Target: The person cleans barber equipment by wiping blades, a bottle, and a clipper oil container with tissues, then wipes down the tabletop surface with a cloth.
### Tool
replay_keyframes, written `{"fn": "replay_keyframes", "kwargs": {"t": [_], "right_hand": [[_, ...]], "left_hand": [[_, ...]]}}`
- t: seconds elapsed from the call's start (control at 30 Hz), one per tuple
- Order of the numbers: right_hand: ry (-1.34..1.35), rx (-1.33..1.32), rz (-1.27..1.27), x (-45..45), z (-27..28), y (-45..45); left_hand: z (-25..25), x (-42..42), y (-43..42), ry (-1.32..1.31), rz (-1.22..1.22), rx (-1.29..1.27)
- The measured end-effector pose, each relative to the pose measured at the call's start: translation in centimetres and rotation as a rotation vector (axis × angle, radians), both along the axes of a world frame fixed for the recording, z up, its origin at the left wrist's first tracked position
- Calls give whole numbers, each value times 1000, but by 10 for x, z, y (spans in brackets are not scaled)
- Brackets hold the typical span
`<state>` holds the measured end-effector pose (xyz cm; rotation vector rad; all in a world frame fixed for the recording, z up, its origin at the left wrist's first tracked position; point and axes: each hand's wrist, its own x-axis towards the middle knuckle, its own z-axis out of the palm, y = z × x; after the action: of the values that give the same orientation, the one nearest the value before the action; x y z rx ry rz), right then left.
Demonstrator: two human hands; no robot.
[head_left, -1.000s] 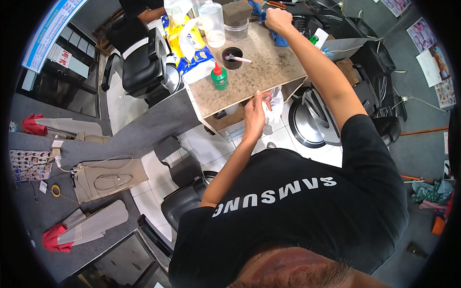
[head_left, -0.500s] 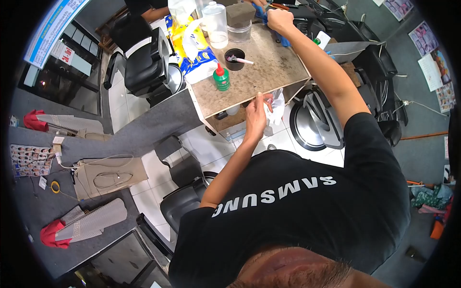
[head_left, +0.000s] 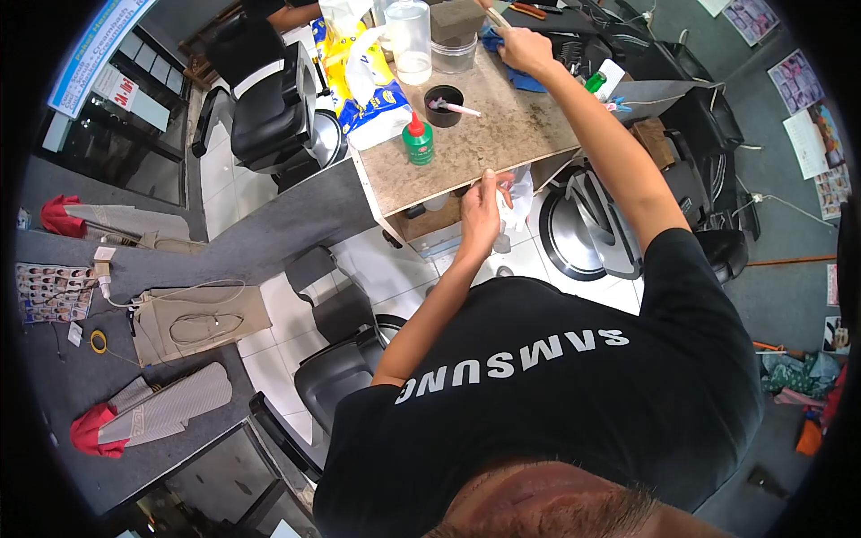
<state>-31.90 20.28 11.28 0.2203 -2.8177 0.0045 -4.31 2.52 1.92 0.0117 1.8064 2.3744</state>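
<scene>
My right hand [head_left: 527,52] is closed at the table's far side, around a thin pale stick [head_left: 492,14] whose end sticks out above the knuckles. A blue cloth [head_left: 527,82] lies beneath and beside it. At the table's front edge, my left hand [head_left: 482,213] has its fingers bent together near crumpled white plastic [head_left: 517,199]; what it grips is hidden. On the brown tabletop [head_left: 502,134] stand a green bottle with a red cap [head_left: 418,142] and a dark bowl [head_left: 443,107] with a pale-handled tool [head_left: 461,109] in it.
Behind them are a yellow and blue pack [head_left: 369,88], a clear bottle [head_left: 410,45] and a lidded jar [head_left: 453,54]. Black chairs [head_left: 267,125] flank the table. At the upper left a person's forearm [head_left: 294,16] shows. A white-and-green item [head_left: 608,79] lies near my right forearm.
My right hand has shifted slightly back from the far side, and the pale stick now shows in it. More of the blue cloth is uncovered. My left hand has hardly moved.
</scene>
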Motion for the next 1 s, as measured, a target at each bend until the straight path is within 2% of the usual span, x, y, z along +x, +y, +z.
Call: {"fn": "replay_keyframes", "kwargs": {"t": [0.07, 0.13, 0.23, 0.33, 0.37, 0.47, 0.5, 0.6, 0.63, 0.87, 0.97, 1.0], "right_hand": [[2, -61, 68, 22, -2, -5], [-32, -4, 142, 52, 2, -11], [-97, -19, 375, 85, 1, -1], [-327, -61, 275, 114, 46, -11], [-282, -82, 203, 110, 43, -14], [97, -68, 243, 81, 7, -15], [95, -37, 339, 73, -3, -15], [72, -90, 418, 88, -6, -19], [13, -178, 510, 88, -11, -12], [-332, -263, 748, 183, 33, 16], [-729, -395, 729, 196, 61, 26], [-721, -458, 759, 190, 62, 32]], "left_hand": [[0, 1, 0, -24, -5, -5], [-1, -1, 0, -33, -11, -7], [-3, -1, 0, -32, -13, 10], [2, -1, -1, -60, -25, 45], [9, 0, -4, -94, -40, 55], [3, 0, -2, -85, -40, 59], [0, 0, -1, -62, -29, 58], [5, 1, -3, -75, -35, 46], [7, 1, -3, -78, -35, 38], [12, 2, -4, -91, -30, 16], [7, 0, -3, -55, -21, 17], [6, 1, -3, -47, -23, 15]]}}
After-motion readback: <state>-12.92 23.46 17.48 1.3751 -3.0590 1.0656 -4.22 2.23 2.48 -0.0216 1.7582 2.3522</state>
